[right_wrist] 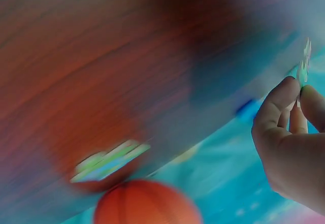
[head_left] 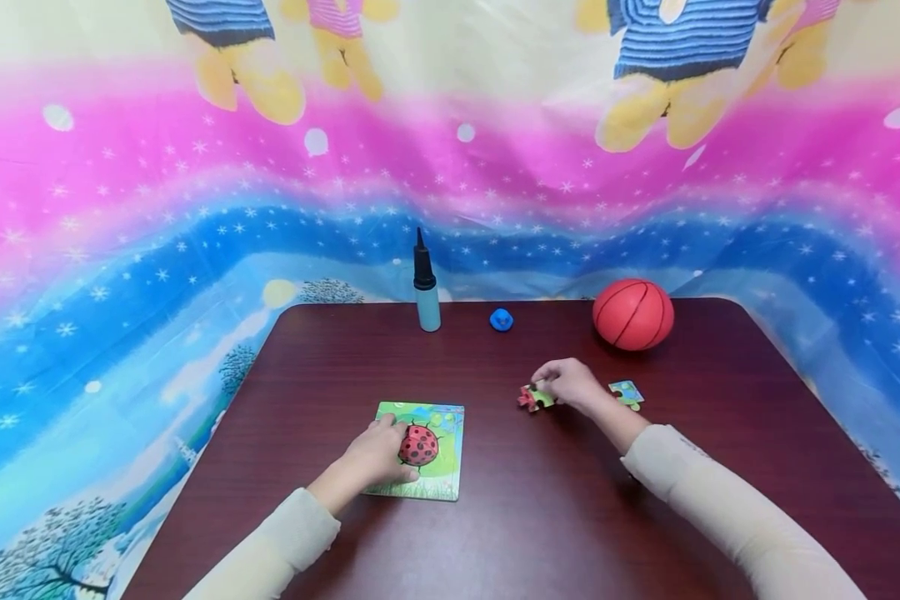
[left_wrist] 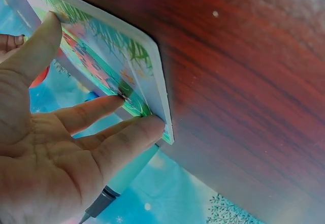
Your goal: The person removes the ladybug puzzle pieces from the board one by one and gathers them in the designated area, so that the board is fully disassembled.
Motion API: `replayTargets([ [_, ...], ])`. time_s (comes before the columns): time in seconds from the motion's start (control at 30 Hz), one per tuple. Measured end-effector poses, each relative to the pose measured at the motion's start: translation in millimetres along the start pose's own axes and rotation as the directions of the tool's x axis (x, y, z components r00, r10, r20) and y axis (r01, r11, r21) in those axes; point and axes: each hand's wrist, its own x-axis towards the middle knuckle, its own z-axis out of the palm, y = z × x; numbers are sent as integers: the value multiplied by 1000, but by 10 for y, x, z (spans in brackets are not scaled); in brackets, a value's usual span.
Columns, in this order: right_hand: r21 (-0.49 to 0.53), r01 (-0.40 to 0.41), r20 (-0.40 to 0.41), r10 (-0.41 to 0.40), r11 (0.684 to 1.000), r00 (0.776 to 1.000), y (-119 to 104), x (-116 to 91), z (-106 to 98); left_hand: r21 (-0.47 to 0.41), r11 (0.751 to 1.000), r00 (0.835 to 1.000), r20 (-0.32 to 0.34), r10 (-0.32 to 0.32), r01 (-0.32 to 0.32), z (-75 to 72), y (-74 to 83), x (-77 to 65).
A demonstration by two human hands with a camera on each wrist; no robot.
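Observation:
A square ladybug puzzle board (head_left: pixel 450 475) lies on the table, printed with a red spotted ladybug on green. Spread across its left part, my left hand (head_left: pixel 375 454) rests its thumb and fingertips on the surface, as the left wrist view also shows on the board (left_wrist: pixel 109 49). My right hand (head_left: pixel 573 385) pinches a red and green puzzle piece (head_left: pixel 536 398) between thumb and index finger. In the right wrist view that puzzle piece (right_wrist: pixel 303 69) appears edge-on. Just right of this hand, more puzzle pieces (head_left: pixel 627 393) in blue and green lie on the table, blurred from the wrist.
Along the back of the dark wooden table (head_left: pixel 330 350) stand a teal hand pump (head_left: pixel 428 304) with a black nozzle, a small blue object (head_left: pixel 502 320) and a red ball (head_left: pixel 633 314) with black lines. A printed cloth (head_left: pixel 465 183) hangs behind the table.

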Motion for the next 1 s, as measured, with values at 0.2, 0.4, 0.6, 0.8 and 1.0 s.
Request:
replayTargets([
  [0.2, -129, -7, -62, -1, 992, 998, 242, 102, -220, 11, 1000, 1000, -3, -11, 11, 0, -11, -7],
  [0.4, -309, 43, -144, -92, 950, 985, 269, 119, -204, -12, 1000, 1000, 0, 1, -1, -3, 1, -8],
  [0.6, -369, 56, -142, -115, 928, 983, 246, 123, -150, -20, 1000, 1000, 5, -3, 4, -13, 11, -10],
  [0.8, -409, 21, -132, -82, 912, 988, 265, 171, -115, -13, 1000, 1000, 6, -3, 3, -23, 23, -8],
  [1.0, -418, 6, -126, -64, 909, 990, 260, 196, -91, -6, 1000, 1000, 6, -4, 4, -20, 29, -1],
])
